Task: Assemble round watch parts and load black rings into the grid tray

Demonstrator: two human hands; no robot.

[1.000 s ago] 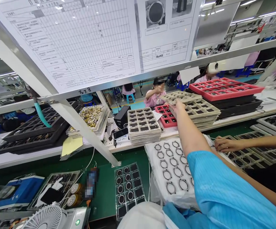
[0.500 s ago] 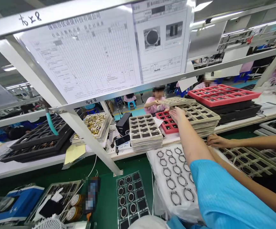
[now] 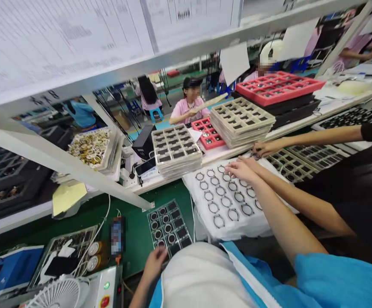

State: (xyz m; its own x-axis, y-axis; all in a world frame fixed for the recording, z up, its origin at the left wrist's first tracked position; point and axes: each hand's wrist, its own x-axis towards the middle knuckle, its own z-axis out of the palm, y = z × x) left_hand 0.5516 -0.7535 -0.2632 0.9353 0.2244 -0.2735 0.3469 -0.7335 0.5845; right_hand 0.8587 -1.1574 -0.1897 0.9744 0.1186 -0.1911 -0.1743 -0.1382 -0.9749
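My right hand (image 3: 241, 170) is over the far part of a white foam-wrapped tray (image 3: 194, 179), fingers stretched forward and apart, holding nothing I can see. Rows of thin dark metal rings (image 3: 233, 186) sit on this tray. Low in the view, my left hand (image 3: 155, 260) is by the near left corner of a clear compartment tray (image 3: 177, 204). Its fingers look bent and are smeared, so their grip is unclear. Round ring-edged parts (image 3: 158, 234) fill the left columns of that tray; dark squares (image 3: 181, 231) show in the right ones.
A co-worker's hand (image 3: 266, 147) reaches in from the right, another arm close beside mine. Stacked beige trays (image 3: 242, 114) and red trays (image 3: 278, 87) stand on the shelf. Across it a person holds a beige tray (image 3: 213, 102). A white post (image 3: 115, 184) crosses the left; a fan (image 3: 57, 295) stands below.
My right hand has drawn back from the beige stack to above the rings. My left hand has come into view. The person opposite now holds the beige tray away from the stack. The view has tipped down.
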